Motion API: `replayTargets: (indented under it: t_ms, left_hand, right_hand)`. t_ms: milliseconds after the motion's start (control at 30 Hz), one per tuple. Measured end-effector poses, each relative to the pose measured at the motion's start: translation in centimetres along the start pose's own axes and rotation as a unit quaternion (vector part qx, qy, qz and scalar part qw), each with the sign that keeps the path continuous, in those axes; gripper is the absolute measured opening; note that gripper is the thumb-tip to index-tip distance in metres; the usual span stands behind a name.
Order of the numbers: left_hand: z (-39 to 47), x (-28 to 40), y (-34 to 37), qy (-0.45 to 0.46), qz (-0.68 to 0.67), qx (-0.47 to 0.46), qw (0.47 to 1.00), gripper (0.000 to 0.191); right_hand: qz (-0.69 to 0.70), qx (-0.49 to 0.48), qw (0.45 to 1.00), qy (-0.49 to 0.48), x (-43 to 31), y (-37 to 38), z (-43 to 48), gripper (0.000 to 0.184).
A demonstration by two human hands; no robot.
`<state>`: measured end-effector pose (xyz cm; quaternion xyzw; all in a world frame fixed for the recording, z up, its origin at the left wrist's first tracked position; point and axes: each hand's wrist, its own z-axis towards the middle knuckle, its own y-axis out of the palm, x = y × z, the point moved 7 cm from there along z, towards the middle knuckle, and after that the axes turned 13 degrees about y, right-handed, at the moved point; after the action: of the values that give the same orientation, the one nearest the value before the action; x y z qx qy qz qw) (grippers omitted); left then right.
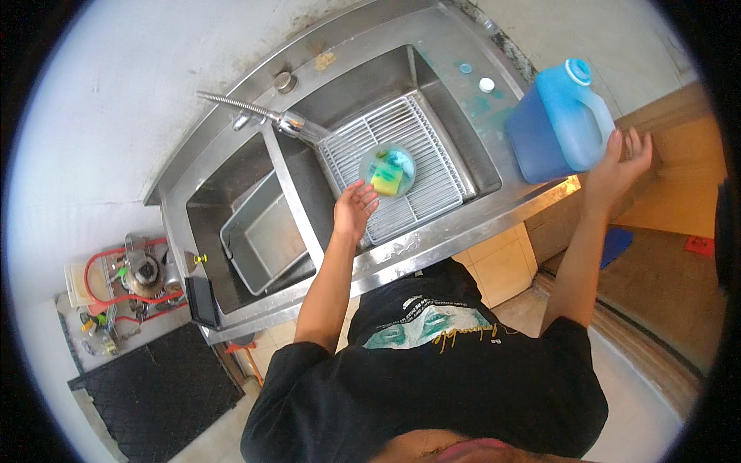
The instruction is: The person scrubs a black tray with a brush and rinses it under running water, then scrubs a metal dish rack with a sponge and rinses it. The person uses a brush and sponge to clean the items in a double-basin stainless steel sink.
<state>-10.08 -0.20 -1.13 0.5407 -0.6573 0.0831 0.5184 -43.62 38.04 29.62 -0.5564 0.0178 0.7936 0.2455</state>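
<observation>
My left hand (354,209) hovers open at the near-left side of a round bowl (412,179). In the bowl lies a yellow sponge (386,178) stained with blue-green liquid. A white wire rack (417,211) under the bowl lines the right sink basin (370,95). My right hand (622,159) has its fingers spread beside the handle of a large translucent plastic jug (556,127) of blue liquid; whether it touches the handle I cannot tell. The jug stands upright at the counter's right end, a light-blue cap (579,70) at its mouth.
Left of the bowl, a flexible-hose faucet (289,123) points over the rack, apparently running. A grey plastic tub (269,240) sits in the left basin. Behind the jug are a white cap (486,85), a small blue cap (465,68) and blue-green spills. A red-framed rack (136,278) stands far left.
</observation>
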Motion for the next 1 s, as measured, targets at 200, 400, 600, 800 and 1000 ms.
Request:
replayTargets:
  t_ms: [200,400,600,800,1000]
  left_hand:
    - [9.5,1.8,3.5,0.038,-0.132,0.015,0.99,0.042]
    - [12.7,1.8,4.0,0.034,-0.13,0.057,0.989,0.04]
    - [10.3,5.4,3.4,0.037,-0.154,0.014,0.987,0.029]
    - [5.1,12.7,-6.0,0.301,0.444,0.06,0.842,0.028]
    - [0.5,11.2,-12.5,0.212,0.695,0.1,0.68,0.086]
  right_hand:
    - [-0.094,0.031,0.993,0.059,10.0,-5.1,-11.3,0.062]
    - [-0.131,-0.135,0.964,0.186,19.6,-6.1,-21.8,0.044]
    - [-0.007,-0.227,0.942,0.249,19.1,-1.8,-25.7,0.034]
    - [-0.047,-0.247,0.949,0.189,16.8,2.0,-25.9,0.031]
    - [-0.143,-0.282,0.947,0.051,13.7,4.6,-28.2,0.035]
